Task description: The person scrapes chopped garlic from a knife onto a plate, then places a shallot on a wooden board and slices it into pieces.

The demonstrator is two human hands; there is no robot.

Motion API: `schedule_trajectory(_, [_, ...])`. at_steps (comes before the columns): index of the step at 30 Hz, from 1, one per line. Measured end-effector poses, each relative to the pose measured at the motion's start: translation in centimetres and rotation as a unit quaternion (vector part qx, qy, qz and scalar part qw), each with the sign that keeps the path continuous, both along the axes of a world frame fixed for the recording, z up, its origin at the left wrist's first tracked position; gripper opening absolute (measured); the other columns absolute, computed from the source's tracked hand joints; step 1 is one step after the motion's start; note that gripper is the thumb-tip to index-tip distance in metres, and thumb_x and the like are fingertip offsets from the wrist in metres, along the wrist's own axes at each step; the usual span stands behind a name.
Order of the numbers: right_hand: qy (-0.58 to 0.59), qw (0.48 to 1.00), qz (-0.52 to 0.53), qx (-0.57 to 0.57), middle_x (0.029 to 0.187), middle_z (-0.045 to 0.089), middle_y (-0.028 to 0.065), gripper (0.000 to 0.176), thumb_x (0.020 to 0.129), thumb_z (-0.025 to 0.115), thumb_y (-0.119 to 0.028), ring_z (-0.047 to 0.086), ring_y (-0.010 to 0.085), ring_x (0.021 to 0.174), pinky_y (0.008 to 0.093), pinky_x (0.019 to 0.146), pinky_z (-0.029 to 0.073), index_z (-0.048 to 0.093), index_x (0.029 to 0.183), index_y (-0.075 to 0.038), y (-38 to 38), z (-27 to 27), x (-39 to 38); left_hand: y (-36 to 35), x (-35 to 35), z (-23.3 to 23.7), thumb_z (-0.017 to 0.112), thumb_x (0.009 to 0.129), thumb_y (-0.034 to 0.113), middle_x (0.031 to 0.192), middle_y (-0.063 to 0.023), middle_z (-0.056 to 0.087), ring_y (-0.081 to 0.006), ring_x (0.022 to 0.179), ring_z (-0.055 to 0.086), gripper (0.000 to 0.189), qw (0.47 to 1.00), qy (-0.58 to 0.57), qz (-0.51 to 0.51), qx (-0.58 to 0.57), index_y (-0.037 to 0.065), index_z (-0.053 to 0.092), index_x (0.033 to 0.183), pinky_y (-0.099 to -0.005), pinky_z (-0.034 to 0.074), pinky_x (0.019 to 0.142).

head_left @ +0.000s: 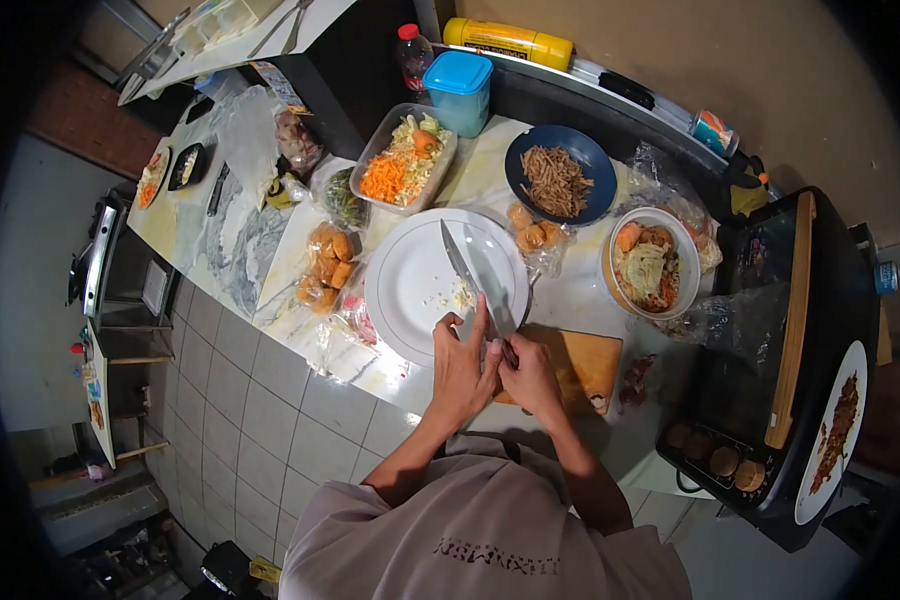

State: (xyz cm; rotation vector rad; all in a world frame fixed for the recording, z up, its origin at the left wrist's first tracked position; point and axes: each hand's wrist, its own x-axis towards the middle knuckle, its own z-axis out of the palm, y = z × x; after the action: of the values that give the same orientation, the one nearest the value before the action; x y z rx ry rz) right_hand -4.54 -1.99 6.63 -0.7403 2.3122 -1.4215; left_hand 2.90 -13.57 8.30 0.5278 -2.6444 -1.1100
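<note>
Grey shirt (pixel 470 520) fills bottom centre while I watch the right hand (pixel 530 378) clasp a kitchen knife (pixel 457 252) over the central white plate (pixel 395 285), where a slip could cut the left hand (pixel 460 368), loosely spread at the blade.

1. Hours run from the centre of the white plate (pixel 395 290); its 9 o'clock half lies open.
2. The knife (pixel 457 250) crosses from 12 toward 5; the left hand (pixel 460 365) blocks 6, the right hand (pixel 528 375) 5.
3. At 12, bare counter (pixel 483 170) passes between vegetable container (pixel 432 185) and blue pan (pixel 602 170).
4. Bagged pieces (pixel 328 260) crowd 9; a second bag (pixel 542 236) crowds 2.
5. At 3, a lane, then the white bowl (pixel 658 214).
6. Beyond, clear plastic (pixel 725 318) seems to reach the oven (pixel 730 375); glare blurs its edge.
</note>
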Motion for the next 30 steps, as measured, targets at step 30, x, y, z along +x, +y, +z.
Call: schedule_trajectory(30, [-0.137, 0.99, 0.027, 0.004, 0.056, 0.046, 0.0145, 0.034, 0.095, 0.063, -0.024, 0.04, 0.0222, 0.049, 0.0387, 0.05, 0.035, 0.056, 0.076, 0.003, 1.8, -1.0, -0.6, -3.7, -0.6, -1.7, 0.04, 0.099, 0.049, 0.123, -0.033, 0.041, -0.043, 0.11, 0.04, 0.059, 0.993, -0.031, 0.002, -0.115, 0.023, 0.038, 0.152, -0.05, 0.032, 0.099])
